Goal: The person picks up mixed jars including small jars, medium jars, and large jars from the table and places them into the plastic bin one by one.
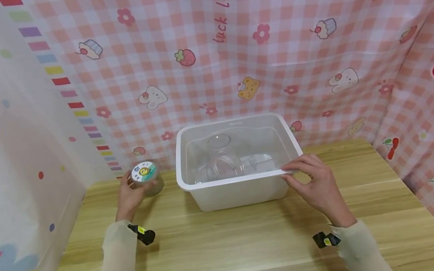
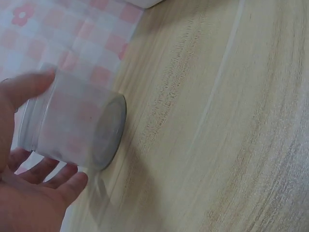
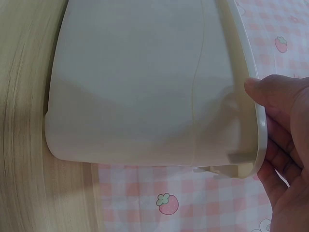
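Note:
A clear plastic jar (image 1: 154,188) with a white and green printed lid (image 1: 144,171) stands upright on the table, left of the white plastic bin (image 1: 241,192). My left hand (image 1: 129,197) holds it near the top, thumb on one side and fingers round the other. Seen from the left wrist, the jar (image 2: 72,118) looks see-through, and its base meets the tabletop. At the bin's front right corner, my right hand (image 1: 314,181) pinches the rim (image 3: 259,108) between thumb and fingers. Inside the bin lie several clear containers (image 1: 224,165), partly hidden by its front wall.
The wood-grain table (image 1: 238,257) extends in front of the bin. Behind it hangs a pink checked cloth (image 1: 208,84), close to the bin's back. More cloth encloses the left and right sides.

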Motion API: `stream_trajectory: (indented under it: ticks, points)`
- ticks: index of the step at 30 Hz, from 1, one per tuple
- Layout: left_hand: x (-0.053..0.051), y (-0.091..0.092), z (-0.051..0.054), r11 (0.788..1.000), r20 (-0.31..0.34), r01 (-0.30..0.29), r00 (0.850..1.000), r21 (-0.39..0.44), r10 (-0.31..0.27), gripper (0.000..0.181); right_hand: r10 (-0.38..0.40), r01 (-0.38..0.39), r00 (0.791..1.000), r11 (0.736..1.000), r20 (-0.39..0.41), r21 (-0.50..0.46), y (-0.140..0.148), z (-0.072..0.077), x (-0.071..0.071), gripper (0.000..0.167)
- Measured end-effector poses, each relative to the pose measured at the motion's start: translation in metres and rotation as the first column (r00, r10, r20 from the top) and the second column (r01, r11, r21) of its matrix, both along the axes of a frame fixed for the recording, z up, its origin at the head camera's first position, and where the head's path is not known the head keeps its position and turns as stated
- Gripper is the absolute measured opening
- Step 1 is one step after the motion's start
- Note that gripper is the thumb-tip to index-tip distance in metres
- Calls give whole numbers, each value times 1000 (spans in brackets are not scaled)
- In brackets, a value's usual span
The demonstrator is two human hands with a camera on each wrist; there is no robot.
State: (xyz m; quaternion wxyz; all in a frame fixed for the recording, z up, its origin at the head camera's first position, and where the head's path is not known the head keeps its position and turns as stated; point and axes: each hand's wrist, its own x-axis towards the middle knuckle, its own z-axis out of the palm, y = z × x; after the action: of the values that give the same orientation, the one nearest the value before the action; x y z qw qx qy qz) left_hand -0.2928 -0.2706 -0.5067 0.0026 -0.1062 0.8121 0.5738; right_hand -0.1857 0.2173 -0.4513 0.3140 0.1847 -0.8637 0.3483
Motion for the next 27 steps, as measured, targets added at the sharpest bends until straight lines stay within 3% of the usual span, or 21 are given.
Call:
stream_trajectory:
  ticks: [4,13,27]
  points:
    - [-1,-2,-2,999,-3,-18,1000,-33,18,97,2,-2,1000,1000,-7,0,0,0,0,19]
    - [2,0,-2,999,-12,-31,999,-25,31,96,-2,2,1000,1000,-9,-1,0,0,0,19]
    - [8,2,8,999,10,-38,999,-31,38,97,34,-35,999,999,-11,-41,1,-2,-1,19]
